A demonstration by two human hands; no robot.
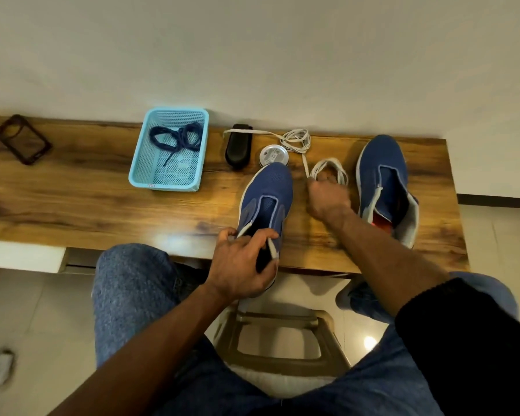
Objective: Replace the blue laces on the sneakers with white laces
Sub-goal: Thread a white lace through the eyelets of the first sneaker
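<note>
Both sneakers sit on the table with no laces in them. The near sneaker [266,202] lies toe away from the person, its heel hanging over the front edge. The far sneaker [386,187] rests to its right, tongue loose and opening wide. The blue laces [176,138] lie tangled in the basket [138,166], so the removal half of the job looks done on both shoes. The lacing half appears not yet begun: no white lace runs through any eyelet that shows.

The left hand [243,265] grips the near sneaker at its collar, fingers curled over the opening and thumb on the outer side. The right hand [327,199] is between the two shoes, fingers closed on a looped white lace [330,168]. A second white lace [296,139] lies coiled just behind, one end trailing left over a black case [237,145]. Threading both shoes remains.

A round tin [273,156] stands just beyond the near sneaker's toe. A dark phone cover [21,139] lies far left. The table [87,211] is glossy wood grain, pushed against a plain pale wall. Below, the person sits in jeans on a plastic stool [282,340] over a light tiled floor, with a crumpled scrap [0,367] at lower left.
</note>
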